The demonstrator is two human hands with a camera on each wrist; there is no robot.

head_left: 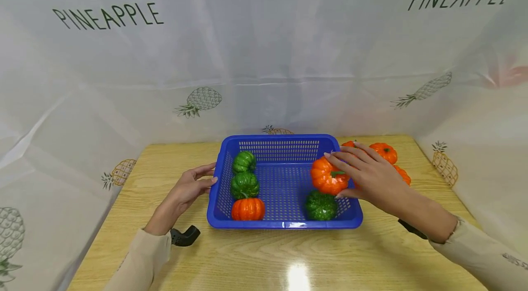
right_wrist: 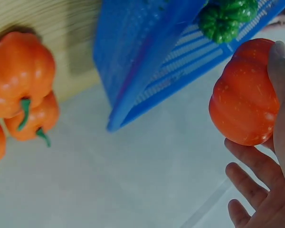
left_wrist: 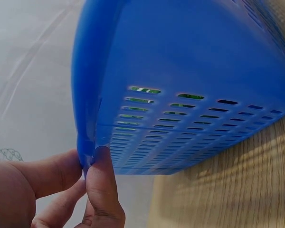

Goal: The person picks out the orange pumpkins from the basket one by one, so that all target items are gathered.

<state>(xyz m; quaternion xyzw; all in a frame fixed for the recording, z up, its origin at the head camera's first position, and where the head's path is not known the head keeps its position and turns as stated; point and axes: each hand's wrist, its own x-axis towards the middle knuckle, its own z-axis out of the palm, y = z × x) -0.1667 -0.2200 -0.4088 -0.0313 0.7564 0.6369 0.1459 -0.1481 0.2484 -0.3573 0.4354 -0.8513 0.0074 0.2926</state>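
My left hand point(head_left: 191, 188) pinches the left rim of a blue plastic basket point(head_left: 284, 225), thumb and fingers on either side of it in the left wrist view. Over the basket's right part, my right hand point(head_left: 371, 176) holds an orange pumpkin point(head_left: 327, 176) with a green stem between thumb and fingers. Along the basket's left side lie a green pumpkin point(head_left: 244, 161), a second green pumpkin point(head_left: 245, 185) and a small orange pumpkin point(head_left: 248, 209). Another dark green pumpkin point(head_left: 321, 205) sits in the front right corner, just below the held one in the head view.
Right of the basket, several orange pumpkins point(head_left: 384, 152) rest on the wooden table point(head_left: 247, 256), partly hidden by my right hand. A pale curtain point(head_left: 284, 52) printed with pineapples hangs behind the table. A black device point(head_left: 185, 236) shows by my left wrist.
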